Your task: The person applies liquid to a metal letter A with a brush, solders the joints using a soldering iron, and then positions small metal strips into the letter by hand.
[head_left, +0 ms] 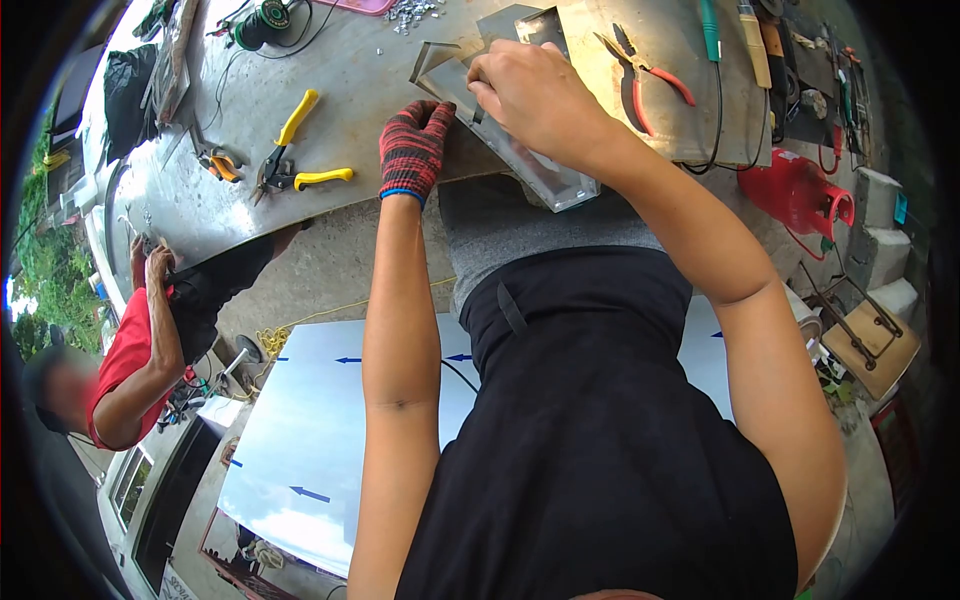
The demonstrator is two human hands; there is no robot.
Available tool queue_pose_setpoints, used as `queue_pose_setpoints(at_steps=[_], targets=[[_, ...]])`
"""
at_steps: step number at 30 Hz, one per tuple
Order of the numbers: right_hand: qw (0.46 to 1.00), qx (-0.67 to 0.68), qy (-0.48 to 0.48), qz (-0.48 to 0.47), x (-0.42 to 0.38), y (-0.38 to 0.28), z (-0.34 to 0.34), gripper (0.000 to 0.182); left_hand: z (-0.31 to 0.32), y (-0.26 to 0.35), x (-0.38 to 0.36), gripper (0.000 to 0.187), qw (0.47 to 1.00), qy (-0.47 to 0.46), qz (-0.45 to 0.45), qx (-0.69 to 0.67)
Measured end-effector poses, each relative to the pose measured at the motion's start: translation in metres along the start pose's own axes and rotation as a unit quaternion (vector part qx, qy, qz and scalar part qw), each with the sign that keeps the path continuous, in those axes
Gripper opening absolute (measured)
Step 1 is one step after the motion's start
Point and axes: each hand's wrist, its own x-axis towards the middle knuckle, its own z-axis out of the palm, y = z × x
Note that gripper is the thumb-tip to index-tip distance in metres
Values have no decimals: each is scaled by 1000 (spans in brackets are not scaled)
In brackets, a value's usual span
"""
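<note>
A bent sheet-metal channel (556, 182) lies slantwise at the bench's near edge, its lower end sticking out over my lap. My left hand (414, 148), in a red-and-black striped knit glove, is closed with its fingertips at the channel's left side. Above the channel, my bare right hand (535, 100) is closed, thumb and fingers curled together over its upper part. Whatever those fingers hold is hidden. Right of them lie pliers with red handles (645, 78). Tin snips with yellow handles (290, 150) rest to the left of my glove.
The metal bench (340, 105) also carries orange-handled snips (219, 163), a spool of green wire (263, 25) and a green-handled tool with a cable (711, 30). A red gas cylinder (795, 190) stands at right. A co-worker in a red shirt (130, 375) works at the left end.
</note>
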Motion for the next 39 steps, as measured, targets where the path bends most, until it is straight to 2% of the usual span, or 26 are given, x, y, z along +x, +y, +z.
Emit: queue_pose_setpoints(at_steps=[8, 11, 15, 17, 18, 20, 22, 25, 28, 30, 34, 36, 38, 39], targets=[[1000, 6, 0, -20, 3, 0, -1, 18, 0, 0, 2, 34, 1000, 2, -1, -3], [1000, 3, 3, -19, 2, -1, -4, 18, 0, -1, 0, 39, 1000, -7, -12, -17], [1000, 16, 16, -3, 9, 5, -34, 21, 0, 0, 0, 39, 1000, 1, -4, -10], [989, 93, 97, 56, 18, 11, -68, 23, 0, -2, 0, 39, 1000, 5, 2, 7], [980, 100, 127, 115, 25, 18, -87, 24, 1, -3, -1, 39, 1000, 4, 10, -4], [956, 46, 246, 152, 35, 27, -131, 22, 0, -4, 1, 39, 1000, -3, -2, 1], [926, 7, 315, 207, 47, 58, -153, 23, 0, -2, 0, 39, 1000, 0, 2, -10], [923, -45, 325, 202, 63, 96, -160, 23, -2, -3, -1, 38, 1000, 5, 11, -10], [903, -133, 385, 134, 90, 167, -125, 24, 1, -8, 1, 37, 1000, 6, 19, -14], [908, -94, 365, 180, 95, 169, -124, 23, 3, -12, 1, 36, 1000, 7, 15, -19], [916, -57, 364, 157, 103, 184, -102, 25, 3, -9, 1, 31, 998, -1, 21, -55], [932, 18, 294, 209, 94, 182, -102, 32, 5, -13, 4, 31, 999, 10, 17, -36], [943, -19, 287, 170, 83, 199, -111, 50, 5, -17, 6, 32, 1000, 4, 11, -24], [944, -18, 283, 170, 83, 201, -106, 50, 5, -19, 3, 32, 1000, 4, 6, -25]])
